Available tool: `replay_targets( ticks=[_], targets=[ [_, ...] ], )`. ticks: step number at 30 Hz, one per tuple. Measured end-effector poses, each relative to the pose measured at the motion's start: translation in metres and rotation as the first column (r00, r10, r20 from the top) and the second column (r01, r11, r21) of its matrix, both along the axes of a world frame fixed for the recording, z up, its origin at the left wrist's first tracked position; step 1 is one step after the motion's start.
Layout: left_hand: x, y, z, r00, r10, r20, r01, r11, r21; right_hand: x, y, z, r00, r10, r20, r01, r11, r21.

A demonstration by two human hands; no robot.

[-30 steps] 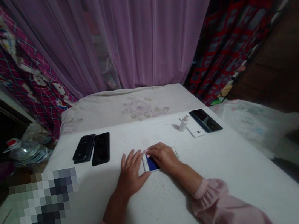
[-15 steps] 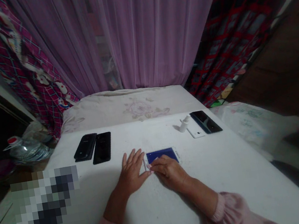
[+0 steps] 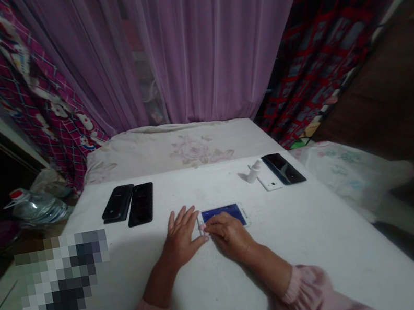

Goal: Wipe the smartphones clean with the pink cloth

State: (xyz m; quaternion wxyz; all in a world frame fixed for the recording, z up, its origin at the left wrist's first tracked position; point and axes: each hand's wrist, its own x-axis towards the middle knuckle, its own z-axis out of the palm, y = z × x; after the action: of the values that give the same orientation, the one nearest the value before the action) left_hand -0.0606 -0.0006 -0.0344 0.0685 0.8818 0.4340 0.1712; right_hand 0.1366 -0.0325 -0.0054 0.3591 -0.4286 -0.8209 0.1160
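A white smartphone point(image 3: 243, 214) with a blue screen lies sideways in front of me on the white-covered table. My left hand point(image 3: 180, 239) rests flat with its fingers apart, its thumb and index finger at the phone's left end. Pinched in my right hand point(image 3: 230, 234) is a small pinkish-white cloth point(image 3: 204, 229), pressed on the phone's lower left part. The right hand hides the lower part of the screen, and most of the cloth is covered by the fingers.
Dark phones point(image 3: 141, 204) lie at the back left. Back right are a small white spray bottle point(image 3: 254, 171), a white phone back point(image 3: 270, 182) and a dark phone point(image 3: 284, 168). A water jug point(image 3: 36, 205) stands left of the table point(image 3: 223, 300), purple curtains point(image 3: 200, 45) behind it.
My right hand has moved slightly left with the cloth, toward the phone's left end. My left hand stays in nearly the same place.
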Motion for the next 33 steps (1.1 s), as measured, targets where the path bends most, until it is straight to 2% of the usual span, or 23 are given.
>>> replay_targets(
  ticks=[6,13,16,19,26,33],
  targets=[
    [-0.002,0.001,0.001,1.000,-0.017,0.000,0.017,1.000,-0.003,0.023,-0.017,0.000,0.999,0.037,-0.005,-0.037,0.999,0.038],
    [-0.002,0.001,0.003,1.000,-0.011,-0.021,0.011,0.999,-0.033,0.080,-0.027,-0.002,0.992,-0.123,0.021,0.122,0.992,0.035],
    [-0.001,0.001,0.003,1.000,-0.011,-0.016,0.010,0.999,-0.039,0.094,-0.031,-0.006,0.981,-0.191,0.027,0.191,0.981,0.021],
    [-0.001,0.001,0.003,1.000,-0.014,-0.013,0.013,0.999,-0.046,0.097,-0.022,-0.010,0.972,-0.230,0.035,0.230,0.973,0.027],
    [0.000,0.002,0.006,0.999,-0.016,-0.035,0.013,0.997,-0.074,0.090,0.028,-0.016,0.942,-0.325,0.080,0.320,0.945,0.064],
    [0.002,0.000,0.006,1.000,-0.008,-0.016,0.007,0.999,-0.054,0.090,0.032,-0.019,0.944,-0.326,0.057,0.323,0.945,0.053]
  ],
)
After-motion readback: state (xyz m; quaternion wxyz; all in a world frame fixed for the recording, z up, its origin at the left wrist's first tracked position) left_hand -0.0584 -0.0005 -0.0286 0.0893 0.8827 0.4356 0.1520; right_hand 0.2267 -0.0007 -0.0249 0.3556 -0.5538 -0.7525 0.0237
